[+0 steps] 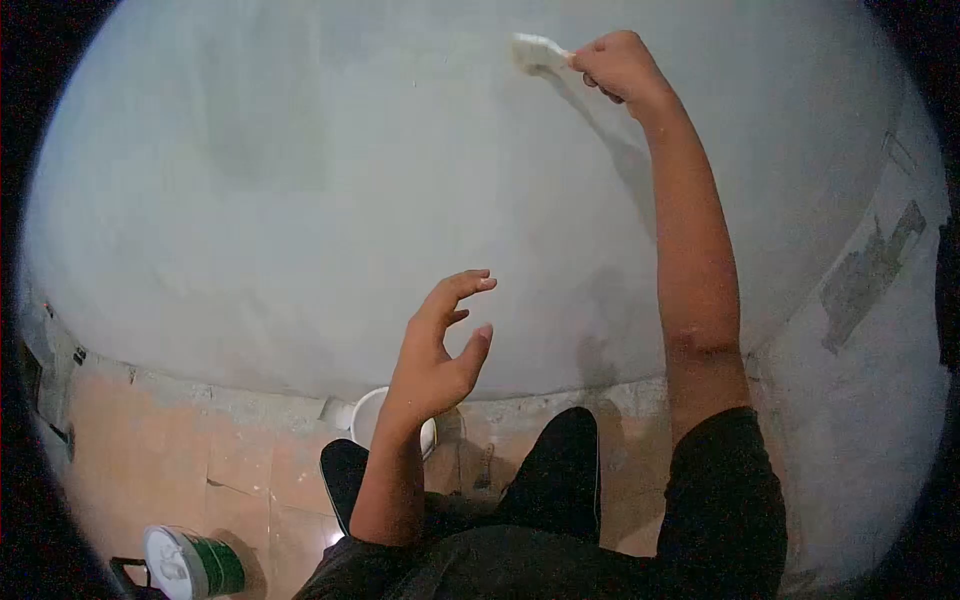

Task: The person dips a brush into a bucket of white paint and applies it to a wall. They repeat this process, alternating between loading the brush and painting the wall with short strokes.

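Observation:
My right hand [620,68] is raised high at the upper right, its fingers closed round the handle of a paintbrush [540,50]. The brush head is pale and lies against, or very close to, the whitish wall [420,160]. Lower down, near the middle of the view, my left hand [440,345] holds nothing. Its fingers are curved and the thumb stands apart from them. Below and partly behind the left wrist is a white bucket [368,412] on the floor; much of it is hidden by my forearm.
A white and green paint bucket [195,562] with whitish stuff in it stands on the tiled floor [150,450] at the lower left. A side wall [800,450] with a grey patch [870,275] rises at the right. My knees are close to the painted wall.

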`<act>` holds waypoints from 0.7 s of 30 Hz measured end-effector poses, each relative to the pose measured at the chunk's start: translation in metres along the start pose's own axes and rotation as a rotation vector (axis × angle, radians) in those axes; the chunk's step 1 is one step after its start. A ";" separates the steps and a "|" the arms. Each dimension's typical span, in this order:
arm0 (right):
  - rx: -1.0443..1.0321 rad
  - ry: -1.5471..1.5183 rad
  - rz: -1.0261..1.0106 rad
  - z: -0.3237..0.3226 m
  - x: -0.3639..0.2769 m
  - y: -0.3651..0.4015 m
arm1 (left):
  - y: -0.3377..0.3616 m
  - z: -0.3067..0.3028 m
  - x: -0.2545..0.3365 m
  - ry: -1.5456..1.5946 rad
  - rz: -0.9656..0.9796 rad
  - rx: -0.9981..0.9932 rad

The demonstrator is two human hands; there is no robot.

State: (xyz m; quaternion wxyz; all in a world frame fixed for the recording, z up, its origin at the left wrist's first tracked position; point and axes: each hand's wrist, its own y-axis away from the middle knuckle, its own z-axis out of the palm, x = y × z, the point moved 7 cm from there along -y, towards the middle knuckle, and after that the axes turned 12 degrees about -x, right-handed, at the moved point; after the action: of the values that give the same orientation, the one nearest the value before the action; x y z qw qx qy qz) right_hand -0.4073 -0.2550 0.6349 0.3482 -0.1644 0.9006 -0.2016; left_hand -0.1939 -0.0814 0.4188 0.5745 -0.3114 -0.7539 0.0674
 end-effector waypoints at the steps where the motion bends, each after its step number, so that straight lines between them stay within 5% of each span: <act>1: -0.020 -0.074 0.012 0.005 0.005 0.006 | 0.002 -0.002 -0.001 0.021 0.008 0.002; 10: -0.166 -1.030 0.273 0.203 0.133 0.085 | 0.006 0.005 -0.012 0.164 -0.004 -0.081; 21: -0.260 -1.259 0.786 0.374 0.232 0.237 | 0.031 0.039 -0.042 0.360 -0.122 -0.258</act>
State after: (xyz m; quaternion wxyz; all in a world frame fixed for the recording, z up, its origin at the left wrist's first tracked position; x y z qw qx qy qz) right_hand -0.3479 -0.2447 0.1384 0.8213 0.0449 0.5402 0.1775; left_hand -0.2109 -0.0695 0.3576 0.6583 -0.3433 -0.6589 -0.1210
